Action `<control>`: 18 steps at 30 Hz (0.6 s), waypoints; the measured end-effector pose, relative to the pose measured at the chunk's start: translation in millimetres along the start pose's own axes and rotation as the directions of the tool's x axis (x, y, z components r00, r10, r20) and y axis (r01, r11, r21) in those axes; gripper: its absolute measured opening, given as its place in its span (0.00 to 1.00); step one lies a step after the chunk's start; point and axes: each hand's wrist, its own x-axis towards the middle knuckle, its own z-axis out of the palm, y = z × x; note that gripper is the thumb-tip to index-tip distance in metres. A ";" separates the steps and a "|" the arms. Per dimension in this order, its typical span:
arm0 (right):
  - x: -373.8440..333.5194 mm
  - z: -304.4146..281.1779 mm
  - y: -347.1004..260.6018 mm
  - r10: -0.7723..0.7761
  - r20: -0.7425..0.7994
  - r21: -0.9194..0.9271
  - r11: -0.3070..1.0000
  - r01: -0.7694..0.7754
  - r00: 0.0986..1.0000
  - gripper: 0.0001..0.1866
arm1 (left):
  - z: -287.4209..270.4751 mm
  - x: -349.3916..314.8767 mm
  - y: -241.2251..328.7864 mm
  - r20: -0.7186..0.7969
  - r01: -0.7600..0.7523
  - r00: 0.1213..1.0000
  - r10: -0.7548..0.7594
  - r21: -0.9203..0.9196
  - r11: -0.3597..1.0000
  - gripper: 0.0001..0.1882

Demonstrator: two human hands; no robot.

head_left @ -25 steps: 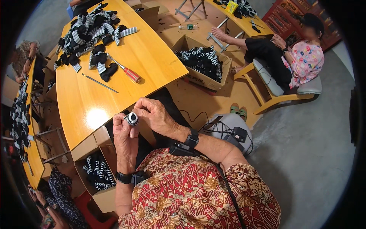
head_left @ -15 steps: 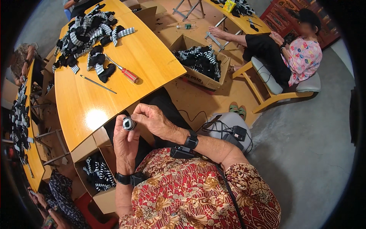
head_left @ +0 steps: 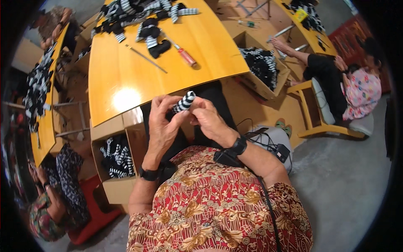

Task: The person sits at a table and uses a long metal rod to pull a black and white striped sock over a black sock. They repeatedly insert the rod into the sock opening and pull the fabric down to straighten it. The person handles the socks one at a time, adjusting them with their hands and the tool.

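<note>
We hold a striped roll (head_left: pixel 184 102) at the table (head_left: pixel 126 71) edge: left hand (head_left: pixel 163 122) & right hand (head_left: pixel 208 119) both pinch it, fingers closed round it, just above our lap. Screwdriver (head_left: pixel 182 52) & striped pile (head_left: pixel 138 12) lie further up the tabletop; box (head_left: pixel 115 168) w/ more pieces at left.

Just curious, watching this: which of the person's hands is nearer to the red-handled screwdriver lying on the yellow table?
Right. The right hand is just below the red-handled screwdriver, slightly to its right; the left hand sits lower left, a bit farther away.
</note>
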 end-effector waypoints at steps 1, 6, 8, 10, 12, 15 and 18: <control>2.1 -3.4 4.3 0.006 0.041 -0.034 0.999 -0.005 0.999 0.03 | -2.0 0.1 -3.2 0.020 -0.032 0.999 0.032 -0.004 0.999 0.17; 13.2 1.4 6.5 -0.005 -0.003 -0.271 0.963 0.003 1.000 0.08 | -5.4 -2.9 -8.0 0.074 0.108 0.993 -0.096 -0.178 0.978 0.17; 16.7 1.4 -1.2 0.001 0.056 -0.286 0.958 0.015 0.998 0.07 | -6.8 -4.6 -19.3 0.078 0.209 0.978 -0.194 -0.350 0.913 0.16; 21.1 6.2 -14.5 -0.363 0.230 -0.667 0.617 0.418 0.903 0.06 | -7.9 -3.8 -17.5 -0.016 0.165 0.982 -0.188 -0.416 0.894 0.12; 28.0 13.8 -40.0 -0.412 0.217 -0.763 0.494 0.417 0.885 0.06 | -16.3 -2.7 -14.0 -0.019 0.165 0.981 -0.191 -0.426 0.890 0.12; 82.2 -5.6 -53.8 -0.619 0.327 -0.863 0.111 0.492 0.714 0.09 | -18.1 -2.7 -18.3 -0.014 0.169 0.980 -0.197 -0.453 0.875 0.13; 126.0 -22.3 -56.4 -0.625 0.406 -0.903 -0.162 0.398 0.667 0.15 | -19.7 -3.3 -20.8 -0.010 0.126 0.990 -0.138 -0.341 0.932 0.14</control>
